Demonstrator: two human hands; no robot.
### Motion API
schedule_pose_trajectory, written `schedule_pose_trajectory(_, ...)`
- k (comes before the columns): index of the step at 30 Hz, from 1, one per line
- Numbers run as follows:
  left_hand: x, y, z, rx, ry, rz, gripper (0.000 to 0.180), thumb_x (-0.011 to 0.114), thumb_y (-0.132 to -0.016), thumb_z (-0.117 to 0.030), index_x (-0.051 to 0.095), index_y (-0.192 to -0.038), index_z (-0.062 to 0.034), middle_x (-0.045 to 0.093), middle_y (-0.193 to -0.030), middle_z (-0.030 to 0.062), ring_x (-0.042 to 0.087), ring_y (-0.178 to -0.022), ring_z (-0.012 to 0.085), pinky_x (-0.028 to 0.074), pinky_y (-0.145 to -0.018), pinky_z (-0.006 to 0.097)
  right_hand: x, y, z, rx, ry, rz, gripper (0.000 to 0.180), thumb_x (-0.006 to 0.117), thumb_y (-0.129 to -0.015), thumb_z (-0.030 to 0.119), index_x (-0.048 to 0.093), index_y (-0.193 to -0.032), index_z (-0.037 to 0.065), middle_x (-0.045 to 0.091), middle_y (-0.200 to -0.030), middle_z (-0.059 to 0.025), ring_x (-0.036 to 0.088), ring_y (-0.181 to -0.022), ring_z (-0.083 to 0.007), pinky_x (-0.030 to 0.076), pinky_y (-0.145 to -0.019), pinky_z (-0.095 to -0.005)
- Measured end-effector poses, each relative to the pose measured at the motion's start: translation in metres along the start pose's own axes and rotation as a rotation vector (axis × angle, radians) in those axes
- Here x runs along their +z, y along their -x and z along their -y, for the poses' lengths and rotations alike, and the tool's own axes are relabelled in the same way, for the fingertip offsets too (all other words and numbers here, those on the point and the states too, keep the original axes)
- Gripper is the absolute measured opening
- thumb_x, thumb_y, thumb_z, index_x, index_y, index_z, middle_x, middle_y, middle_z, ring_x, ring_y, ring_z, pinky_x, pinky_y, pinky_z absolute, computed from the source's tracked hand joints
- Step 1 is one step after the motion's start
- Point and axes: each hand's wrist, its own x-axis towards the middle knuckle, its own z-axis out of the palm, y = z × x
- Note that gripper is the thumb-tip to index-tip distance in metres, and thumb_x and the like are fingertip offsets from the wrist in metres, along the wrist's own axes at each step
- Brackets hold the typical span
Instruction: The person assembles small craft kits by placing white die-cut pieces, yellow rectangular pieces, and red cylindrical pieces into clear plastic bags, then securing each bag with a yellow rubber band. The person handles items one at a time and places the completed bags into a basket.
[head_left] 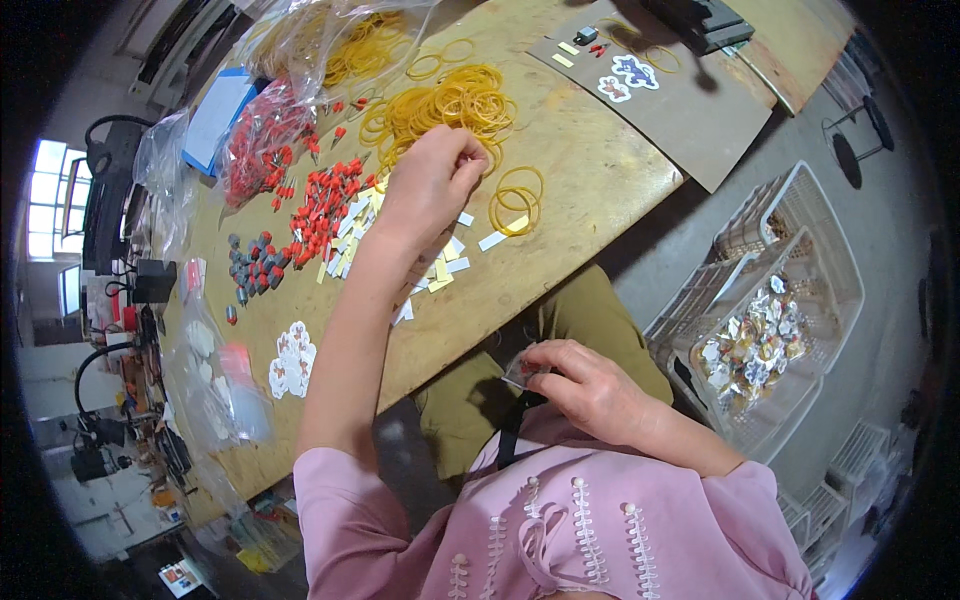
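Note:
My left hand (430, 185) reaches over the table, thumb and forefinger pinched on a yellow rubber band at the near edge of the rubber band pile (440, 108). Beneath its wrist lie small white and cream strips (440, 270). A few loose rubber bands (517, 205) lie just right of it. Down by my lap, my right hand (590, 392) is closed on a small clear plastic bag (518, 370); a bit of red shows in it, the rest is hidden by the fingers. Left of my left forearm are red-tipped small parts (325, 205) and grey hexagonal pieces (258, 265).
Printed stickers (292, 360) lie near the table's left front. Clear bags (270, 130) and a blue box (218, 115) stand at the far left. A brown board (660, 110) at the back right carries sample pieces. A plastic basket (830, 270) of packed items stands on the right.

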Motion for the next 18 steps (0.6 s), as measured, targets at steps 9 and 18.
schedule_pose_trajectory(9,0.002,0.031,-0.037,-0.074,0.266,0.044,0.021,0.075,-0.091,-0.007,0.076,-0.112,-0.005,0.063,-0.089,0.0033,0.058,-0.076,0.0099,0.048,-0.068,0.027,0.004,-0.001,-0.002,-0.003,0.006,-0.003,0.025,0.068,-0.084,0.008,0.064,-0.106,-0.003,0.063,-0.127,-0.0217,0.064,-0.121,-0.0391,0.057,-0.101,-0.0453)
schedule_pose_trajectory(18,0.003,0.005,-0.018,-0.005,0.033,0.185,0.022,0.082,-0.084,-0.015,0.07,-0.097,-0.0008,0.066,-0.09,0.0135,0.067,-0.083,0.0285,0.056,-0.076,0.039,0.007,-0.003,0.003,0.007,0.004,0.034,0.026,0.067,-0.085,0.007,0.066,-0.109,-0.005,0.063,-0.127,-0.0224,0.064,-0.121,-0.0392,0.056,-0.102,-0.045)
